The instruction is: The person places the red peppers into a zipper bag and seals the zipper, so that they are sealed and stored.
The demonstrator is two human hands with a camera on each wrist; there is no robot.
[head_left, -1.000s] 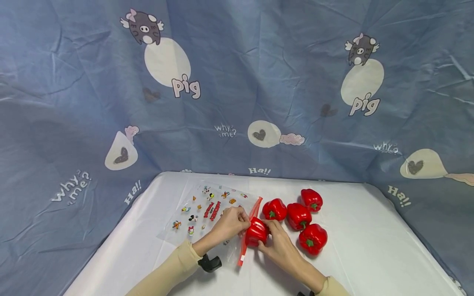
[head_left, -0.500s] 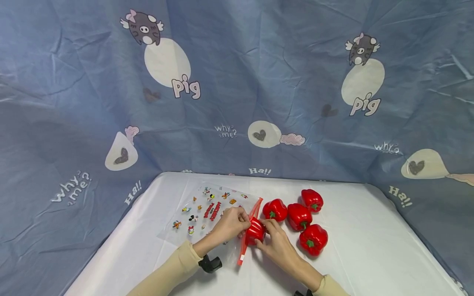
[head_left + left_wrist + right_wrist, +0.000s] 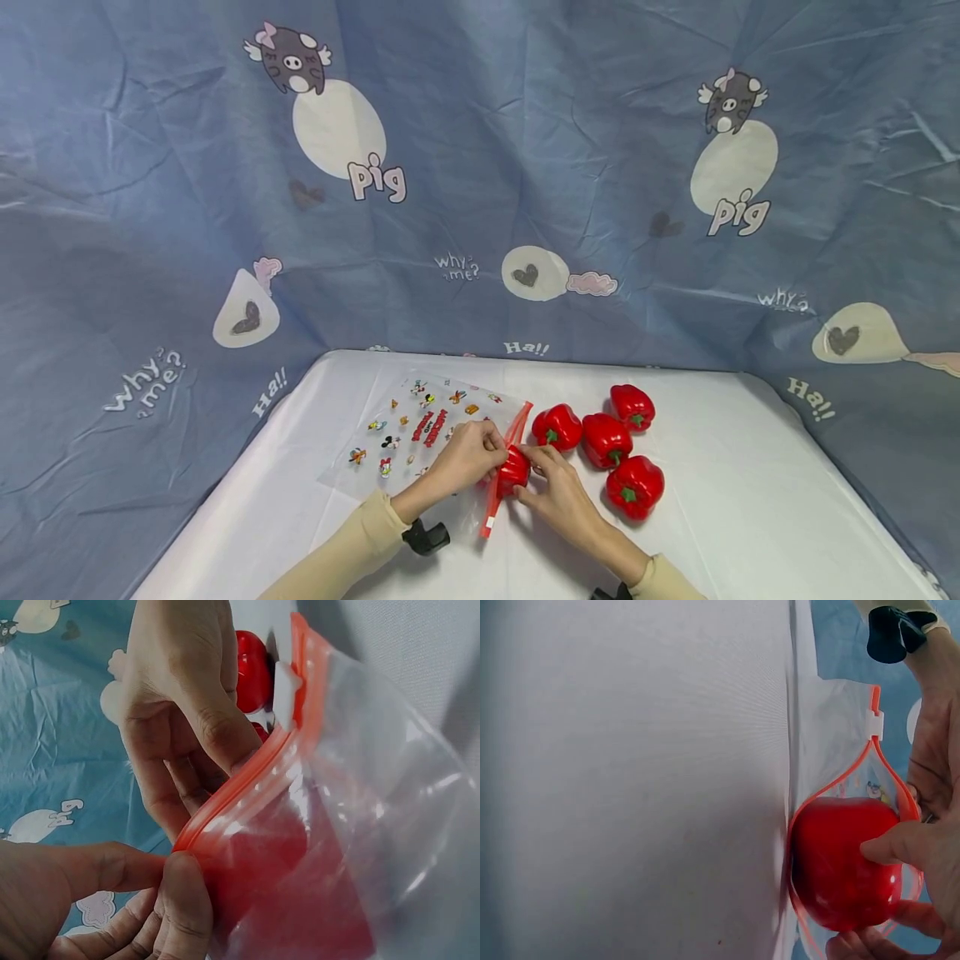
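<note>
1. The step in hand is judged to be the feeding of a pepper (image 3: 513, 473) through the mouth of the bag (image 3: 401, 433).
2. The pepper is set in the opening: the orange rim (image 3: 875, 750) is spread around it, and red is seen through the clear film in the left wrist view, so it is taken to be partly inside.
3. The rim is pinched between thumb and forefinger of the left hand (image 3: 468, 450) — the mouth is held apart there.
4. The pepper is clasped by the right hand (image 3: 558, 492), with the thumb laid on its face and fingers curled below.
5. For the next move, a steady push deeper into the bag seems called for, with the rim kept lifted; the film could be dragged inward if the pinch were loosened.
6. The pepper is glossy, deep red and smooth, with rounded lobes and bright highlights; its stem is not shown. A slight slip under the fingers might be expected.
7. Four other peppers (image 3: 634, 490), with green stems, are grouped on the white table (image 3: 727, 500) beyond the right hand — outside the bag.
</note>
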